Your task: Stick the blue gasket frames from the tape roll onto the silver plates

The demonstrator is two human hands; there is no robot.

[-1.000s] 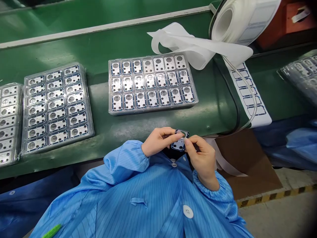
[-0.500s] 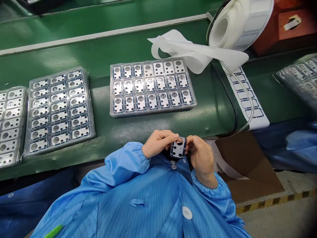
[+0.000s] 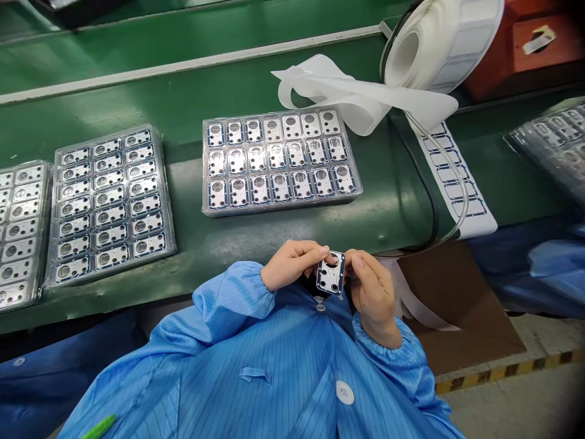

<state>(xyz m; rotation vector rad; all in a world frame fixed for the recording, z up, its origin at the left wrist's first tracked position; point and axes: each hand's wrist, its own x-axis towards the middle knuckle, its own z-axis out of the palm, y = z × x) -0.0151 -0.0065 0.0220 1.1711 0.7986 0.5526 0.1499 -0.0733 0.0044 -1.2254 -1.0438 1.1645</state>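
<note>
Close to my chest, just off the bench's near edge, I hold a small silver plate [image 3: 329, 281] with a dark blue border, one large round hole and several small dark holes. My left hand [image 3: 296, 262] pinches its upper left corner between thumb and fingers, a fingertip showing at the large hole. On the other side my right hand [image 3: 372, 289] has its thumb and forefinger pressed together at the plate's upper right edge. Whether the right fingertips grip the plate itself or a thin piece on its edge, I cannot tell.
A clear plastic tray [image 3: 283, 206] of similar plates lies ahead on the green bench [image 3: 219, 241]. More filled trays [image 3: 167, 201] stand at the left. A roll of backing paper [image 3: 402, 55], loose white strip [image 3: 365, 97], cables [image 3: 434, 210] and a label strip [image 3: 478, 228] are at the right.
The plate has tilted slightly in my fingers, and its face now catches more light. Both hands stay almost in the same place.
</note>
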